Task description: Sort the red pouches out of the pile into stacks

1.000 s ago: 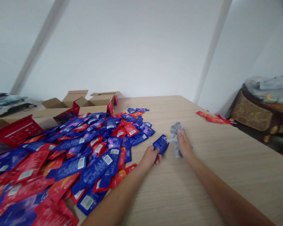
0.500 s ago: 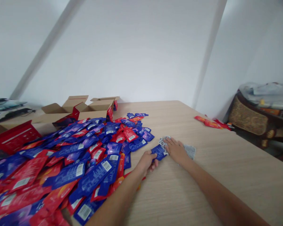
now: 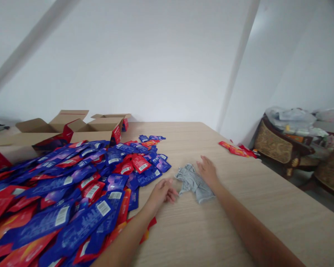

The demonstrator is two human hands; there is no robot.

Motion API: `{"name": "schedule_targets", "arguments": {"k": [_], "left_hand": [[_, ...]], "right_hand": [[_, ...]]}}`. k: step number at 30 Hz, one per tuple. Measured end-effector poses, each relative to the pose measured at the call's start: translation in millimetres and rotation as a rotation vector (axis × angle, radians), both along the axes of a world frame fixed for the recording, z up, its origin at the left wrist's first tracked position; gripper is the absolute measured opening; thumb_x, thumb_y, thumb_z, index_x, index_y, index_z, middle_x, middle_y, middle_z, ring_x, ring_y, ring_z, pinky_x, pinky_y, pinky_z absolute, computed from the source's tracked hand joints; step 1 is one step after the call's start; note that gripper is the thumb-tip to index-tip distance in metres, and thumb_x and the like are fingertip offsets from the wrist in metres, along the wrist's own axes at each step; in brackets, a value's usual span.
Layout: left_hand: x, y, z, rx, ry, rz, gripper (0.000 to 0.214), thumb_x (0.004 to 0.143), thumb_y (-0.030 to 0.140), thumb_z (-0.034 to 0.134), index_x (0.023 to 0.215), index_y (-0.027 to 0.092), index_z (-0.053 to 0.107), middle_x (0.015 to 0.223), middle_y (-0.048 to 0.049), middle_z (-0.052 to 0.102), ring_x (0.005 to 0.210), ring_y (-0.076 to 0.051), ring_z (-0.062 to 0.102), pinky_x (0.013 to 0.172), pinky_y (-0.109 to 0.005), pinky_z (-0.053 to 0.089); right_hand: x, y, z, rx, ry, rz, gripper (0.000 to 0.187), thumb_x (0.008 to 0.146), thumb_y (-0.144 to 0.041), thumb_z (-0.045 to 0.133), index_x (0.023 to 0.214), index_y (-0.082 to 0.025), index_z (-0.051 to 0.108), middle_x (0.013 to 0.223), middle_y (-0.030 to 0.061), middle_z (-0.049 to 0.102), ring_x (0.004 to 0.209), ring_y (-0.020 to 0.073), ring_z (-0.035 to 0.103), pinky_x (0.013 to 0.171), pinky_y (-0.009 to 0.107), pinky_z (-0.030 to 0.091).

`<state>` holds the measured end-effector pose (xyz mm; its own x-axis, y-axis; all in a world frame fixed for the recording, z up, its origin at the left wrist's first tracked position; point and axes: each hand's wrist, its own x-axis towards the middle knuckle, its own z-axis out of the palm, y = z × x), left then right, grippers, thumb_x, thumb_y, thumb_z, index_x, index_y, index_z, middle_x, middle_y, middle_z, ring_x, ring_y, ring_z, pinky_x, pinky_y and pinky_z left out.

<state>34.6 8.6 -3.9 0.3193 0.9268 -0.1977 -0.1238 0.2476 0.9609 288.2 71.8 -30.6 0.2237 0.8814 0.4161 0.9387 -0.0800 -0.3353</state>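
A crumpled grey cloth lies on the wooden table between my two hands. My left hand rests on the table just left of the cloth. Its fingers stretch toward the cloth and nothing shows in them. My right hand lies against the cloth's right edge, fingers spread and empty. A big pile of blue and red sachets covers the table's left half, its near edge touching my left wrist.
Open cardboard boxes stand at the back left behind the pile. A few red sachets lie at the table's far right edge. Beyond that edge are dark wooden chairs loaded with plastic bags.
My left hand held a blue sachet against the cloth; now the sachet is out of it. My right hand has come off the cloth, which lies spread between the hands.
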Motion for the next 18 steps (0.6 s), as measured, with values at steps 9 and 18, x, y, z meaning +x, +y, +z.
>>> {"name": "schedule_targets", "arguments": {"k": [9,18], "left_hand": [[-1,-4,-11.6,0.073,0.106,-0.062,0.050,0.077,0.052,0.054,0.108,0.013,0.051,0.064,0.0000,0.063,0.046,-0.010,0.057,0.043,-0.021,0.042],[5,-8,-13.0,0.043,0.175,-0.069,0.045,0.080,0.052,0.048,0.102,0.013,0.052,0.061,0.0009,0.060,0.041,-0.009,0.053,0.037,-0.019,0.040]], "right_hand": [[123,63,-7.6,0.085,-0.142,-0.383,0.048,0.089,-0.025,0.033,0.134,-0.007,0.038,0.140,0.0218,0.039,0.130,0.0336,0.032,0.097,0.050,0.034],[202,132,-18.5,-0.070,-0.097,-0.534,0.067,0.085,-0.056,0.036,0.137,-0.012,0.039,0.145,0.0259,0.027,0.133,0.0437,0.022,0.097,0.065,0.018]]}}
